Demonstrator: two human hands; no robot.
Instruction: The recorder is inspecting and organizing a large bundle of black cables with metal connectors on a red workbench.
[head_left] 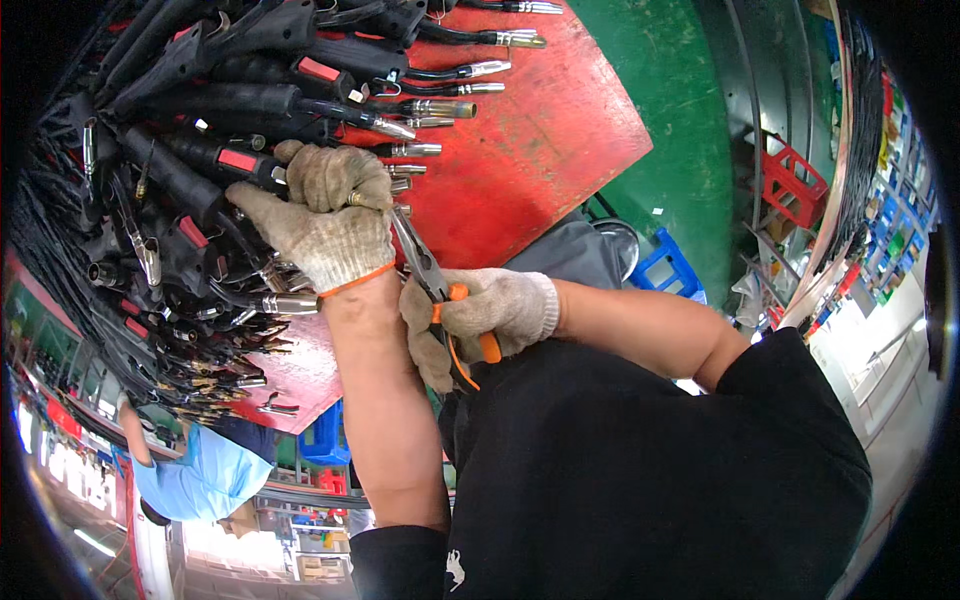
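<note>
My left hand (325,210), in a soiled knit glove, is closed with its fingers curled at the edge of a heap of black welding torches (235,100). A small brass-coloured fitting (356,200) shows between the fingers; the rest of it is hidden. In my gloved right hand (490,312) is a pair of pliers (424,262) with orange and black handles. The jaws point up toward the left hand's fingers, close beside the fitting. Whether they touch it, I cannot tell. Several torches have metal nozzles (440,108) and red triggers.
The heap covers the left of a worn red tabletop (540,130), with many black cables trailing left. A small pair of pliers (277,406) lies near the table's lower edge. Blue stools (665,265) and a red crate (793,182) stand around. A person in light blue (205,475) is across the way.
</note>
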